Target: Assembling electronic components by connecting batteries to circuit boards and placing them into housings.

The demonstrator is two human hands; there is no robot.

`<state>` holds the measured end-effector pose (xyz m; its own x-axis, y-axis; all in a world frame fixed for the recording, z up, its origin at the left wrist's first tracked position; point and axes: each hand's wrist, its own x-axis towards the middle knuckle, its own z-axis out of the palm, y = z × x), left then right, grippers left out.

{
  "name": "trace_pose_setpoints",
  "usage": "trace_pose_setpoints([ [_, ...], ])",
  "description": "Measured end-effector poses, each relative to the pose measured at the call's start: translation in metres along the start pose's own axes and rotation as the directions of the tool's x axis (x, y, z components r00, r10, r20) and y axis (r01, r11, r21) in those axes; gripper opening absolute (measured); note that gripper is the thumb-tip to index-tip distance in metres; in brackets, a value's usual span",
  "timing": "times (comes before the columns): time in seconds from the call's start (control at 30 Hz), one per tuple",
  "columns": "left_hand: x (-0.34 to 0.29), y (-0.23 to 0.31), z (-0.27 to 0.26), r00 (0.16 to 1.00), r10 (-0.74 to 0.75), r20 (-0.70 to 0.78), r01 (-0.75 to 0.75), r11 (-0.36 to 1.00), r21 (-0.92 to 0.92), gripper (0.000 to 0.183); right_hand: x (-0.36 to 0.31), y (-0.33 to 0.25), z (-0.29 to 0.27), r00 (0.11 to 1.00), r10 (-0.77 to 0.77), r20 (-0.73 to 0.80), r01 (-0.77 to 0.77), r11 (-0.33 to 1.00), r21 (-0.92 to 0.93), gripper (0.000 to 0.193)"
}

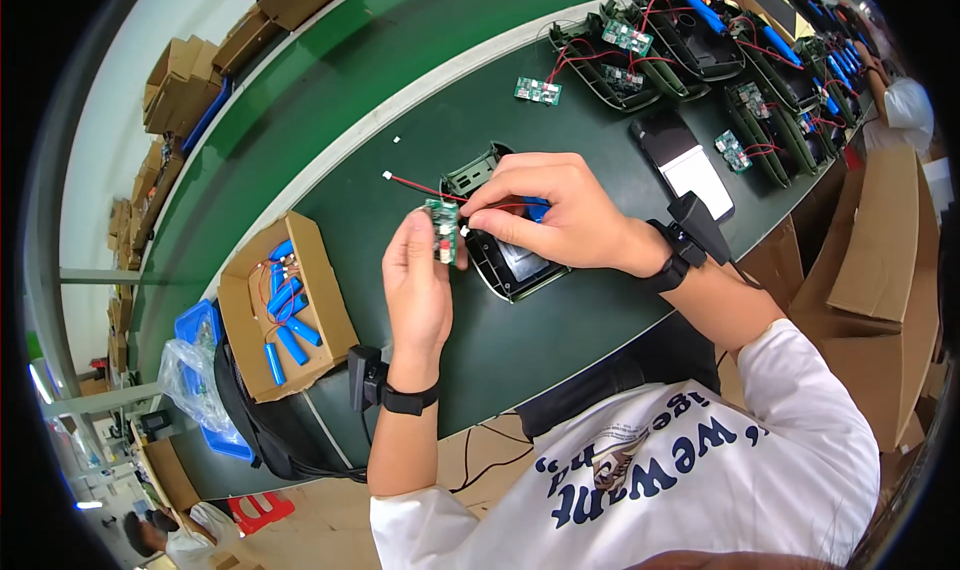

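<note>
My left hand [416,288] grips a small green circuit board [447,252] upright between thumb and fingers. Close beside it, my right hand [560,210] pinches a thin wire with a small white plug [465,231] at the board's edge. I cannot tell whether the plug touches the board's socket. Under both hands lies an open dark-green and black housing [497,280], partly hidden by my right hand. A blue cylindrical battery [537,210] shows beneath the right fingers. A red lead [415,186] with a white end plug stretches left over the table.
A cardboard box [335,315] of blue wired batteries stands at left, near a blue bin [228,440] with plastic bags. Several housings [600,75] with boards and batteries line the far right. A phone [685,160] lies right of my hands. Large cartons [860,300] stand right, near another person.
</note>
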<state>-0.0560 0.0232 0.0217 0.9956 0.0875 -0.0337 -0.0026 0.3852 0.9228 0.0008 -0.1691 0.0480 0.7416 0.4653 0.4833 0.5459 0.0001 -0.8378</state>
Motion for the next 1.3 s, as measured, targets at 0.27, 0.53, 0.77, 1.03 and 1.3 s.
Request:
trace_pose_setpoints([
  [0.27, 0.003, 0.0, -0.006, 0.998, 0.016, 0.054, -0.011, 0.996, -0.084, 0.024, 0.001, 0.005, 0.003, 0.994, -0.086, -0.073, 0.079, 0.993, -0.085, 0.01],
  [0.53, 0.002, -0.001, -0.009, 0.995, 0.037, 0.096, -0.022, 0.989, -0.147, 0.02, 0.001, 0.003, 0.003, 0.991, -0.113, -0.067, 0.107, 0.99, -0.087, 0.009],
  [0.77, 0.002, -0.001, -0.007, 0.995, 0.043, 0.09, -0.029, 0.988, -0.153, 0.022, 0.0, 0.005, 0.002, 0.995, -0.098, -0.031, 0.096, 0.993, -0.07, 0.008],
  [1.03, -0.001, 0.003, 0.0, 0.994, 0.079, 0.078, -0.073, 0.994, -0.076, 0.025, -0.002, 0.009, 0.004, 0.999, 0.05, -0.005, -0.048, 0.984, 0.172, 0.008],
  [1.3, -0.006, 0.004, 0.006, 0.971, 0.237, 0.032, -0.238, 0.97, 0.047, 0.028, -0.001, 0.008, 0.004, 0.999, 0.037, -0.007, -0.036, 0.999, 0.04, 0.011],
])
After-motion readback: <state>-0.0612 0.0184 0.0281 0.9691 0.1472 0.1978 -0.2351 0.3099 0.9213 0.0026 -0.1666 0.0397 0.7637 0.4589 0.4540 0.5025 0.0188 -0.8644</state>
